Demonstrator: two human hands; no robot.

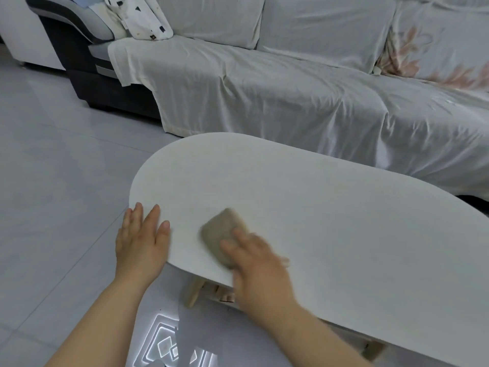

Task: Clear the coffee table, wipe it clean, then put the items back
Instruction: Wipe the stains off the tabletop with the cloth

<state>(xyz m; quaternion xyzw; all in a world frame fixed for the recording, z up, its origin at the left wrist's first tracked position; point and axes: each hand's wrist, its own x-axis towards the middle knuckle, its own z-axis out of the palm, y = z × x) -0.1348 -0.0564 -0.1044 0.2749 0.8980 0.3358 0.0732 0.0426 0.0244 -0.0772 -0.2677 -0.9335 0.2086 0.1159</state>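
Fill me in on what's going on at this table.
A person is wiping the white coffee table. The right hand presses a tan cloth flat on the tabletop near its rounded end; hand and cloth are motion-blurred. The left hand lies flat, fingers spread, on the table's edge. Nothing else sits on the tabletop. A sheet-covered sofa stands behind.

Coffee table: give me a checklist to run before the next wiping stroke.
1. White oval coffee table top cleared of items: ok.
2. Folded tan cloth flat on the top: ok.
3. Right hand pressing on the cloth: ok, though blurred.
4. Left hand flat on the table's rounded end: ok.
5. Top free of dirt: cannot tell.
6. Removed items within reach: cannot tell, not in view.
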